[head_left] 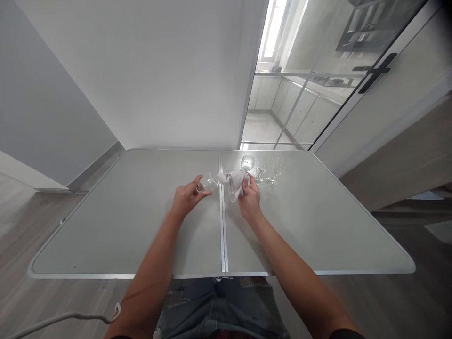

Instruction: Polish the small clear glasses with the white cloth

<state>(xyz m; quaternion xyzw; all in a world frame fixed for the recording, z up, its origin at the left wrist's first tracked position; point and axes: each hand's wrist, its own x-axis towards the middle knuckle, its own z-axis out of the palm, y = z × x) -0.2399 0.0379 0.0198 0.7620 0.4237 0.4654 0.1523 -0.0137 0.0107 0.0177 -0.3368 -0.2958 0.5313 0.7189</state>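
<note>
My left hand (187,196) is closed on the foot and stem of a clear wine glass (208,183), which lies sideways just above the grey folding table (123,221). The glass's bowl points right, into a white cloth (233,182). My right hand (249,200) is closed around that cloth and presses it against the bowl. Both hands meet over the table's centre seam.
More clear wine glasses (263,169) stand or lie on the table just beyond my right hand. A white wall runs behind the table, and a glass door with a black handle (376,71) is at the right. A white cord (63,319) hangs at the lower left.
</note>
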